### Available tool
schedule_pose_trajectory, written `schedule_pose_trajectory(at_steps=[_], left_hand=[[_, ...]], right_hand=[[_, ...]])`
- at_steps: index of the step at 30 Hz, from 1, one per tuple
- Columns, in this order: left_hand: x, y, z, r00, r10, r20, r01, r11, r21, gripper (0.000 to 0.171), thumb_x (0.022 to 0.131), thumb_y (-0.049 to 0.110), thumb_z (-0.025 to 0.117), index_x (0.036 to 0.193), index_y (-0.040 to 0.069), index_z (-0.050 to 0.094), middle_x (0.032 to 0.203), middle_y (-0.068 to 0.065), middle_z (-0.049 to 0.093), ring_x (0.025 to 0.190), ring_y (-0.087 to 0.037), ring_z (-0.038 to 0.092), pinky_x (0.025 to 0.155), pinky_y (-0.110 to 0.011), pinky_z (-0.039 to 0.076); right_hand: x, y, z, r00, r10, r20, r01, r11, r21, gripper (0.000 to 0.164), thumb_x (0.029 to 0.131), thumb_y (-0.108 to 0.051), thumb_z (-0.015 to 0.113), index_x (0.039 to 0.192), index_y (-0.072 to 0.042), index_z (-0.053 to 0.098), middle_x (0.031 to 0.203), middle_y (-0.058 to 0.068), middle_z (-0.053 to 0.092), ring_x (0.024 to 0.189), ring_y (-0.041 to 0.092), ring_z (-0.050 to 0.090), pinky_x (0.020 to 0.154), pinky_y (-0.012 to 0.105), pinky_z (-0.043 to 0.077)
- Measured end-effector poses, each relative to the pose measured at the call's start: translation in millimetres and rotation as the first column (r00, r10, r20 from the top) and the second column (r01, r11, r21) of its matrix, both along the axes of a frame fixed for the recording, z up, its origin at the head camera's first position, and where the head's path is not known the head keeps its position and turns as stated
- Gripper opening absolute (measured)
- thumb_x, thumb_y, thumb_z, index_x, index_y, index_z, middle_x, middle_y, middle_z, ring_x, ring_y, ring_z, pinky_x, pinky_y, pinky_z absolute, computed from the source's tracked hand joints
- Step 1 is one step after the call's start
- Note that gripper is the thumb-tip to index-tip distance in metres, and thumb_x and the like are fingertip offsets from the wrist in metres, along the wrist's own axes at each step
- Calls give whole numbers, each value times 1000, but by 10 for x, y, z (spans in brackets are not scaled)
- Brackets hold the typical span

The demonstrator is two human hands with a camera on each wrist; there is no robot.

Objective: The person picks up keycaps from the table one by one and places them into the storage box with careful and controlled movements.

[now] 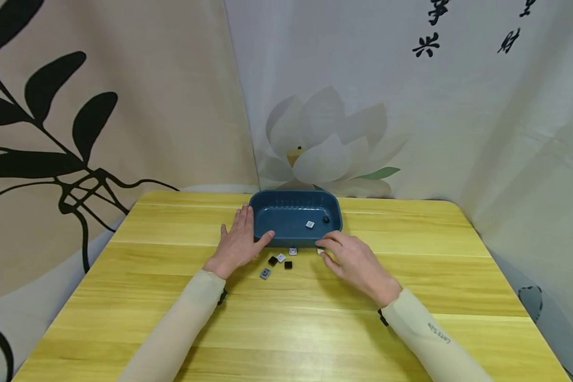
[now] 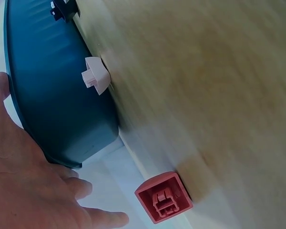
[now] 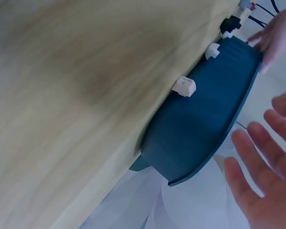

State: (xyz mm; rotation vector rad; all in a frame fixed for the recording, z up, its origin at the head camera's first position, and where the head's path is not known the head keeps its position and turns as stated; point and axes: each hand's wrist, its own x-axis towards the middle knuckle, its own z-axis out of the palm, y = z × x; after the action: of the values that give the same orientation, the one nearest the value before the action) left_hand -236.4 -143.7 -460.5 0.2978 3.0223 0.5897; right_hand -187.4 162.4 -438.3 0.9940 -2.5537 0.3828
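Note:
A dark blue tray [image 1: 296, 240] stands near the table's back edge. My left hand [image 1: 239, 239] rests against its left end, fingers straight and thumb over the front rim. At the front right corner is my right hand [image 1: 355, 262], its fingers just above a white keycap [image 1: 320, 250]. In the right wrist view those fingers [image 3: 250, 167] are spread, and the lettered white keycap [image 3: 185, 86] lies apart from them beside the tray. Inside the tray sit a white keycap [image 1: 310, 225] and a dark one [image 1: 326, 219].
Several loose keycaps lie before the tray, among them a black keycap [image 1: 288, 265] and a greyish one [image 1: 265, 273]. A red keycap [image 2: 163, 198] shows upside down in the left wrist view. Behind the wooden table [image 1: 286, 329] hangs a printed curtain [image 1: 172, 106].

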Motion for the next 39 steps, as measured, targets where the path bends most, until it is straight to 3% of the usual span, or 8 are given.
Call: schedule_pose_trajectory(at_steps=[8, 20, 28, 33, 39], left_hand=[[-5, -1, -11, 1000, -1, -12, 1, 1000, -12, 106, 99, 77, 34, 164, 0, 2, 173, -15, -3, 159, -36, 3, 117, -75, 11], [1, -7, -3, 1000, -8, -7, 8, 1000, -6, 107, 98, 78, 33, 164, 0, 2, 173, -16, -4, 159, -37, 3, 117, -76, 8], [8, -2, 5, 1000, -7, -8, 7, 1000, -7, 106, 99, 77, 35, 164, -1, 2, 173, -17, -4, 159, -37, 3, 116, -76, 7], [9, -4, 7, 1000, -6, -13, 6, 1000, -2, 106, 100, 76, 36, 164, -1, 3, 173, -17, -2, 159, -37, 3, 116, -76, 8], [8, -8, 7, 1000, -4, -14, 4, 1000, -8, 106, 99, 76, 35, 164, -1, 3, 173, -17, -2, 159, -37, 2, 116, -76, 8]], right_hand=[[16, 10, -54, 989, 48, 138, -67, 988, 139, 32, 99, -20, 72, 129, -9, 72, 134, 6, 68, 117, 24, 67, 96, 45, 56], [-18, -47, -142, 959, 18, 282, -75, 979, 191, 37, 100, -15, 70, 135, -4, 67, 136, 13, 64, 118, 28, 66, 97, 44, 56], [-41, -52, -168, 970, -8, 244, -44, 978, 205, 23, 98, -8, 71, 120, -4, 73, 111, 10, 63, 89, 19, 65, 77, 34, 58], [-42, -32, -197, 978, 3, 209, -51, 974, 222, 9, 97, -3, 70, 104, -4, 76, 103, 9, 63, 85, 18, 63, 75, 31, 57], [-35, -8, -223, 977, 1, 215, -49, 975, 218, 8, 97, -2, 70, 95, -7, 76, 96, 5, 63, 82, 17, 62, 73, 32, 57]])
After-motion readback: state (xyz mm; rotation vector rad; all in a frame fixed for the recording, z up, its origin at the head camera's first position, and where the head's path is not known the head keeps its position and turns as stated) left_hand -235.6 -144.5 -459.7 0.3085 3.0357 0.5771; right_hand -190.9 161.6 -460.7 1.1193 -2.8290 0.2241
